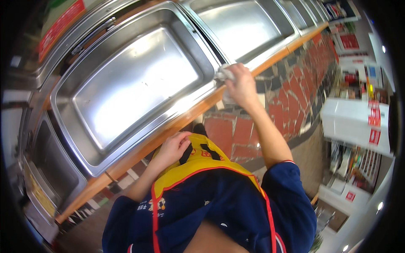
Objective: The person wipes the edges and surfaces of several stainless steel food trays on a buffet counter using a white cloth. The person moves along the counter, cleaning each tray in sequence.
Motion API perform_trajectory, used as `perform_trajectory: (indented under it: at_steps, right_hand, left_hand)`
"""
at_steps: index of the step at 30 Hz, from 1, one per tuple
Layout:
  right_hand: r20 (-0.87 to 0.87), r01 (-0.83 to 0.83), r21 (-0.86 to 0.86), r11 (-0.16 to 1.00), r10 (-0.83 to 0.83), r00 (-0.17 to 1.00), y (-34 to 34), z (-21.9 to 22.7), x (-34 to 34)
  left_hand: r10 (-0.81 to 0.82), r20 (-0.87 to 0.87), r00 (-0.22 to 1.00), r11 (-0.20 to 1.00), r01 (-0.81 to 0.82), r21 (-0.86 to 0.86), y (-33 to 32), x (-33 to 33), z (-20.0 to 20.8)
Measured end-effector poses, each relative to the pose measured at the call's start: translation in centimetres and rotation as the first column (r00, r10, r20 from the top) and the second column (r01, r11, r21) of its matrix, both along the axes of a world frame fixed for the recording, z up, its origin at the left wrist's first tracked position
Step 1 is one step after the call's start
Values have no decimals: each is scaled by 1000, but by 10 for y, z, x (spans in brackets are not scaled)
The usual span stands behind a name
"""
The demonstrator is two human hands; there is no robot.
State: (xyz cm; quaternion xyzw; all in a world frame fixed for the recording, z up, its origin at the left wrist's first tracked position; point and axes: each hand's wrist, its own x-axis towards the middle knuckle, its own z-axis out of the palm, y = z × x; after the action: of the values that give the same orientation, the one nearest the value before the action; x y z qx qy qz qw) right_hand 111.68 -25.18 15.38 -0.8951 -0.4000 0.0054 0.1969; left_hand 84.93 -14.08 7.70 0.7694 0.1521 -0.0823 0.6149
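Note:
My right hand (243, 87) grips a crumpled white cloth (225, 73) at the near right corner of a large steel pan (139, 84). The cloth touches the metal rim between this pan and a second steel pan (238, 25) to its right; part of it hangs below my hand. Bare shiny metal shows in both pans, with a few small specks in the large one. My left hand (175, 146) rests near my waist by the yellow apron (202, 152), its fingers loosely bent, and no object shows in it.
A wooden edge (173, 122) runs along the counter's front. At the left stands a smaller steel pan (55, 160), and more pans (297, 14) continue to the far right. Red and dark stone tiles (240, 133) cover the floor. A white cabinet (354, 122) stands at the right.

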Motion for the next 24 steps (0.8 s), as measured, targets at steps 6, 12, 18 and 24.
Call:
perform_trajectory:
  at_steps: [6, 12, 18, 24]
  right_hand:
    - [184, -415, 120, 902, 391, 902, 125, 80, 109]
    - [278, -607, -190, 772, 635, 720, 276, 5, 160]
    - [207, -605, -158, 780, 625, 752, 273, -17, 159]
    - [294, -770, -129, 625, 766, 572, 175, -30, 126]
  left_hand:
    - [328, -50, 944, 944, -329, -21, -26, 10, 2]
    - [608, -40, 793, 793, -609, 1, -61, -3, -10]
    - [721, -106, 685, 686, -727, -32, -82, -15, -20]
    - [694, -65, 717, 709, -696, -115, -66, 6, -15]
